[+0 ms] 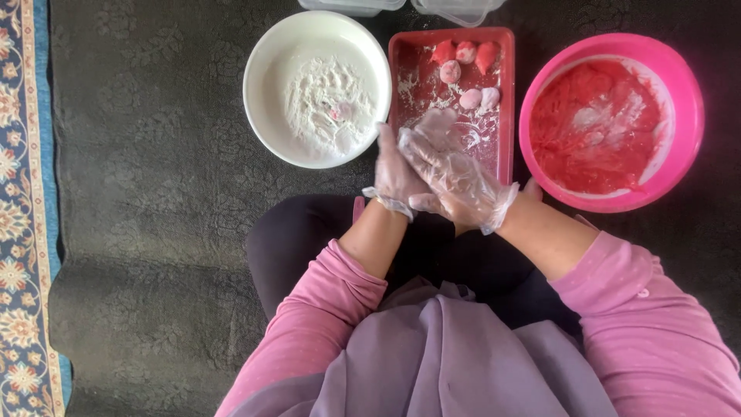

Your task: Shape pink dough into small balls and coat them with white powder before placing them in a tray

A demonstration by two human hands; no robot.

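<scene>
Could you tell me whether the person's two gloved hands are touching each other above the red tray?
Touching. The head view shows the right hand laid across the left hand, palms pressed together with no gap, over the near end of the red tray.

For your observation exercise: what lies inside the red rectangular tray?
The red tray holds six small pink and red balls and scattered white powder. Its near end is covered by the gloved hands.

On the mat (154, 154) a tray (506, 100) lies in the middle, with a bowl of flour (266, 62) at its left and a basin of paste (687, 93) at its right. Several dough balls (450, 72) lie in the far part of the tray. Two lidded boxes (455, 9) stand behind. The hands (432, 174), pressed together, are over the near end of the tray.
</scene>
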